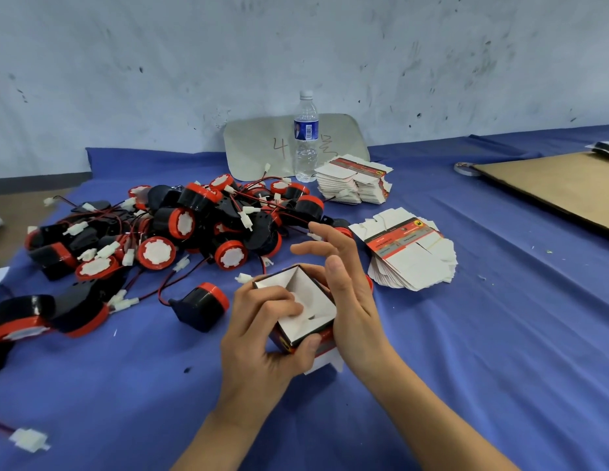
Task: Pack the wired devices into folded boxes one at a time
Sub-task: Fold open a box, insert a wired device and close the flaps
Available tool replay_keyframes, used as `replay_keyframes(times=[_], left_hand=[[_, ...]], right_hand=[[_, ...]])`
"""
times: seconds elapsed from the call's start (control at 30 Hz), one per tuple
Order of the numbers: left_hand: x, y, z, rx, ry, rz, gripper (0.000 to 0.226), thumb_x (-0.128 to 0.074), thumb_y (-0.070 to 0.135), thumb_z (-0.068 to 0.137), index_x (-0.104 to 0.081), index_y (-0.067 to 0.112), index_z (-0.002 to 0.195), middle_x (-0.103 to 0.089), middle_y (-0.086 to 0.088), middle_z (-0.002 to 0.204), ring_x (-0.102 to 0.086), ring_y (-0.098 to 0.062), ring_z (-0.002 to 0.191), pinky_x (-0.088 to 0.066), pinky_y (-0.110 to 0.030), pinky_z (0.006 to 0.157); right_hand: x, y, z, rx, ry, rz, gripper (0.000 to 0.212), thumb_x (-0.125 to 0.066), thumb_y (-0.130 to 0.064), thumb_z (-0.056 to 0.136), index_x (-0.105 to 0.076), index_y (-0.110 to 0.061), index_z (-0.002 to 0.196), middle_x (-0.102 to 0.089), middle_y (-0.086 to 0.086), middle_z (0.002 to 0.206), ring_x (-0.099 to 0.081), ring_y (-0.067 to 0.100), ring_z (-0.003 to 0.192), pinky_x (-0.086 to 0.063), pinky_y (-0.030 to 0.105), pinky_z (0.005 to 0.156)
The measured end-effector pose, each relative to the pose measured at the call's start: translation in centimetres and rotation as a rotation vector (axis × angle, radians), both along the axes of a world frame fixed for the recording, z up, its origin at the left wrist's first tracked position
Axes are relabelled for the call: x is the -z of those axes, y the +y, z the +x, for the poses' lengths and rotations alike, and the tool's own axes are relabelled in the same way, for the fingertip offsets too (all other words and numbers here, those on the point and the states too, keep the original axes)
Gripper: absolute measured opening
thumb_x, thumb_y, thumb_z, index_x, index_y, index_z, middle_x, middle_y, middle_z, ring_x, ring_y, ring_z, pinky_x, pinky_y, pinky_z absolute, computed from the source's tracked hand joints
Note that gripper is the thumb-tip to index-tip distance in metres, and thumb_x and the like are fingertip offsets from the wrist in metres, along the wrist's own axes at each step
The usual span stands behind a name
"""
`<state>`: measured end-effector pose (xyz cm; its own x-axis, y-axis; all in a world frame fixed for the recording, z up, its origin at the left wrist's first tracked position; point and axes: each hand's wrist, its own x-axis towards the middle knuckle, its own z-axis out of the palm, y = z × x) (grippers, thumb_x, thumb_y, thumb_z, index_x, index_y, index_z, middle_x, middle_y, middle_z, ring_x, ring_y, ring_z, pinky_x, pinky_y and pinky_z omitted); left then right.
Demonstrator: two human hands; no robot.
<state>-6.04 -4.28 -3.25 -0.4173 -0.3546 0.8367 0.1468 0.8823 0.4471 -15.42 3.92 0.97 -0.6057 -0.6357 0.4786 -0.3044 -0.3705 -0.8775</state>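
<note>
My left hand (pixel 262 338) grips a small opened box (pixel 308 309), white inside with red and black sides, held above the blue cloth; its fingers curl over the box's inner flap. Against the box's right side rests my right hand (pixel 344 283), with its thumb at the rim and its fingers spread and relaxed. A heap of black and red wired devices (pixel 180 229) with white connectors lies to the left. One single device (pixel 201 305) sits just left of the box. Flat unfolded boxes are stacked to the right (pixel 413 256) and further back (pixel 355 181).
A water bottle (pixel 306 137) stands at the back against a grey board (pixel 255 147). A brown cardboard sheet (pixel 561 185) lies at the far right with a tape roll (pixel 465 168) beside it. A loose white connector (pixel 28 440) lies at the lower left on the blue tablecloth (pixel 466 334).
</note>
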Motion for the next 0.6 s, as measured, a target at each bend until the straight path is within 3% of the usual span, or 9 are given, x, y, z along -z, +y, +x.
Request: replay_keyframes(times=[0.17, 0.33, 0.47, 0.6], left_hand=[[-0.05, -0.15, -0.11, 0.015, 0.007, -0.023, 0.039, -0.045, 0.061, 0.093, -0.054, 0.022, 0.094, -0.051, 0.010, 0.105, -0.051, -0.017, 0.109, -0.047, -0.026, 0.088], [-0.15, -0.22, -0.10, 0.056, -0.007, -0.032, 0.038, -0.044, 0.058, 0.094, -0.053, 0.022, 0.090, -0.052, 0.008, 0.100, -0.050, -0.016, 0.110, -0.042, -0.022, 0.094], [-0.06, -0.08, -0.06, 0.069, -0.023, 0.028, 0.034, -0.051, 0.053, 0.090, -0.052, 0.020, 0.099, -0.051, 0.009, 0.111, -0.048, -0.007, 0.115, -0.038, -0.013, 0.096], [0.08, -0.14, -0.04, 0.079, 0.003, 0.072, 0.047, -0.050, 0.061, 0.089, -0.048, 0.020, 0.111, -0.046, 0.009, 0.120, -0.044, -0.001, 0.119, -0.038, -0.012, 0.094]], right_hand=[[0.05, -0.09, -0.07, -0.012, -0.005, -0.017, 0.040, -0.036, -0.048, 0.094, -0.047, -0.037, 0.130, -0.062, -0.003, 0.114, -0.057, 0.033, 0.110, -0.038, 0.061, 0.100], [0.34, -0.34, -0.25, -0.014, -0.024, -0.037, 0.038, -0.038, -0.049, 0.094, -0.046, -0.042, 0.131, -0.062, -0.003, 0.114, -0.057, 0.037, 0.105, -0.038, 0.066, 0.094], [0.41, -0.34, -0.25, -0.021, -0.032, -0.063, 0.040, -0.039, -0.050, 0.093, -0.046, -0.043, 0.131, -0.063, -0.001, 0.113, -0.056, 0.042, 0.096, -0.041, 0.066, 0.087], [0.48, -0.20, -0.38, -0.043, -0.003, -0.051, 0.041, -0.038, -0.051, 0.092, -0.047, -0.040, 0.131, -0.064, 0.000, 0.112, -0.058, 0.032, 0.107, -0.040, 0.062, 0.095]])
